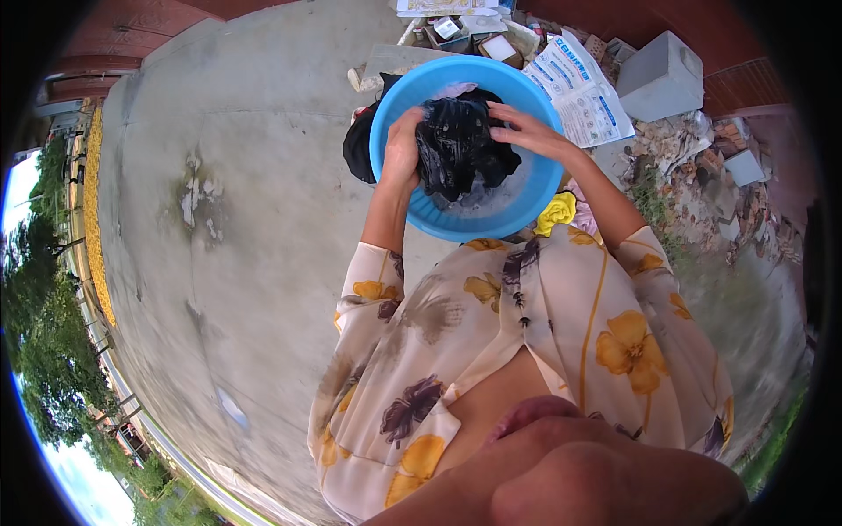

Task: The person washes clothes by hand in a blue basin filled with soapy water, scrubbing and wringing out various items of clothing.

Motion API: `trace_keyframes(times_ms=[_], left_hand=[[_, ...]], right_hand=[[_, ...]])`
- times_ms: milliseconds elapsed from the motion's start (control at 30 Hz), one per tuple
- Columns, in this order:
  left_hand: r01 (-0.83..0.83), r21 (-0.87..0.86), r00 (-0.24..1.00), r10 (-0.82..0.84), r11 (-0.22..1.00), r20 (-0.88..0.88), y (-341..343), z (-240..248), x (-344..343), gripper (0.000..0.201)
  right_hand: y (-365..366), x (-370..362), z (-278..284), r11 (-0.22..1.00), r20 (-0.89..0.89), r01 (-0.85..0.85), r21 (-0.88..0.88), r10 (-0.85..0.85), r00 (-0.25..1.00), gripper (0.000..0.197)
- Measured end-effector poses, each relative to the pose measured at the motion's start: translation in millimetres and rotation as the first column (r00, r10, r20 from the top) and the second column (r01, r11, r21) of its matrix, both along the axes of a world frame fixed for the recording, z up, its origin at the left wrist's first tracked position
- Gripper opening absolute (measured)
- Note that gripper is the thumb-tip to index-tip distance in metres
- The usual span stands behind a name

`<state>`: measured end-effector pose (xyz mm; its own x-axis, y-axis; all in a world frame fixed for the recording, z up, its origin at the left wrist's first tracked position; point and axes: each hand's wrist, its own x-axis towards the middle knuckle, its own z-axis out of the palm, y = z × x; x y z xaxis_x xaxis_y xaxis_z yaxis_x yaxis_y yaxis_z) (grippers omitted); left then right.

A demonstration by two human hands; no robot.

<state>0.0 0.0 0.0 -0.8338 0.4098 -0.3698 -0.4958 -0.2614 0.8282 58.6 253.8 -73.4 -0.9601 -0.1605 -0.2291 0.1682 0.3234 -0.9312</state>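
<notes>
A wet black garment [458, 151] is bunched up over the soapy water in a round light-blue basin [400, 198]. At the basin's left side, my left hand [404, 145] is closed on the garment's edge, its fingertips hidden against the cloth. My right hand [531, 136] reaches in from the right with its fingers stretched and apart, the tips touching the garment's upper right edge. Some pale suds or cloth show behind the garment, too little to tell which.
Dark clothing [359, 147] lies against the basin's left outside. A yellow cloth [556, 213] is near its lower right. Beyond are a printed paper sack [582, 95], a whitish-grey box [664, 77] and broken brick rubble [702, 188]. Concrete ground [254, 219] stretches to the left.
</notes>
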Motion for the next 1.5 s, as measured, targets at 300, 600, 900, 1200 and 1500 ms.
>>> trace_keyframes(times_ms=[300, 600, 900, 1200, 1500], left_hand=[[-0.017, -0.472, 0.976, -0.089, 0.881, -0.201, -29.1, -50.6, -7.2, 0.035], [-0.09, -0.257, 0.939, -0.004, 0.962, -0.343, 1.4, 6.9, 16.6, 0.04], [-0.338, -0.78, 0.772, -0.319, 0.527, -0.55, -49.8, -51.1, 3.7, 0.012], [0.135, -0.153, 0.934, -0.177, 0.979, -0.311, -9.7, -14.8, 28.7, 0.067], [-0.265, 0.126, 0.959, 0.248, 0.956, 0.134, -28.2, -35.3, 13.6, 0.026]], right_hand=[[-28.6, 16.1, 33.3, 0.973, -0.497, 0.22, 0.066, -0.159, 0.853, 0.044], [-47.5, -1.5, 132.5, 0.989, -0.452, 0.137, -0.048, -0.144, 0.88, 0.034], [3.5, -31.1, 176.0, 0.776, -0.276, 0.094, -0.624, -0.331, 0.903, 0.03], [-39.8, -23.0, 135.1, 0.894, -0.027, 0.101, -0.437, -0.125, 0.992, 0.054], [-20.8, -28.3, 84.0, 0.928, 0.125, 0.122, -0.353, -0.082, 0.989, 0.052]])
